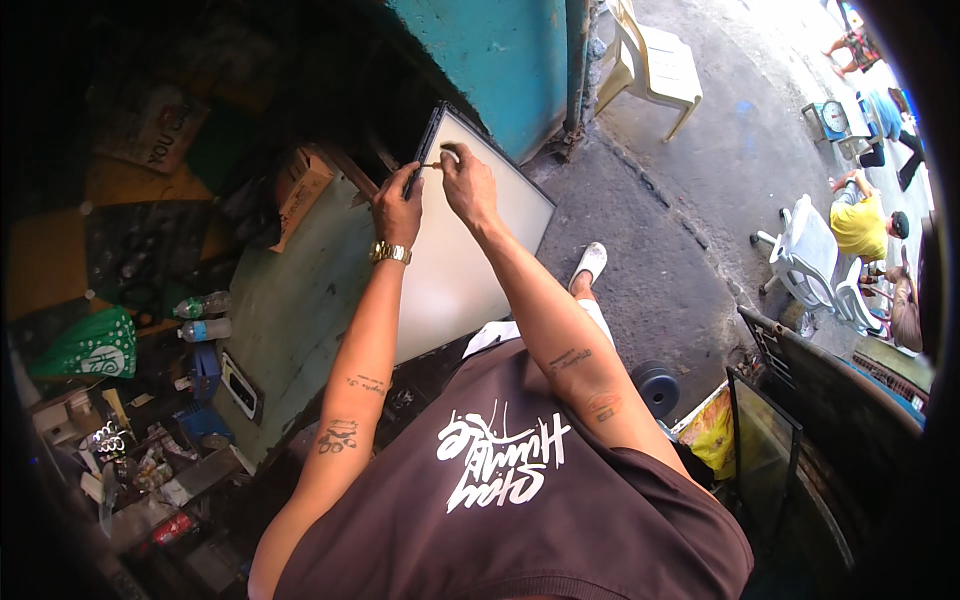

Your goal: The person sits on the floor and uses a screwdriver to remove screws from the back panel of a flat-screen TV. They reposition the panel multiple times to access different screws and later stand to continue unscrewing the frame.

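A large flat white panel (465, 255) with a thin black frame lies tilted in front of me, its far corner near a turquoise wall. My left hand (397, 208), with a gold watch (390, 252) at the wrist, is closed on the black frame at the panel's left edge. Over the panel's far end, my right hand (468, 188) grips a small thin-shafted tool (430, 165) that looks like a screwdriver. Its shaft points left, toward the frame and my left fingertips. The tip is too small to make out, and fingers partly cover the handle.
Under the panel's left side is a greenish tabletop (300, 290), with a cardboard box (300, 200), plastic bottles (205, 330) and a phone (240, 385). Clutter fills the lower left. A white plastic chair (665, 75) stands at far right; people sit beyond. A dark round weight-like object (657, 388) is on the floor.
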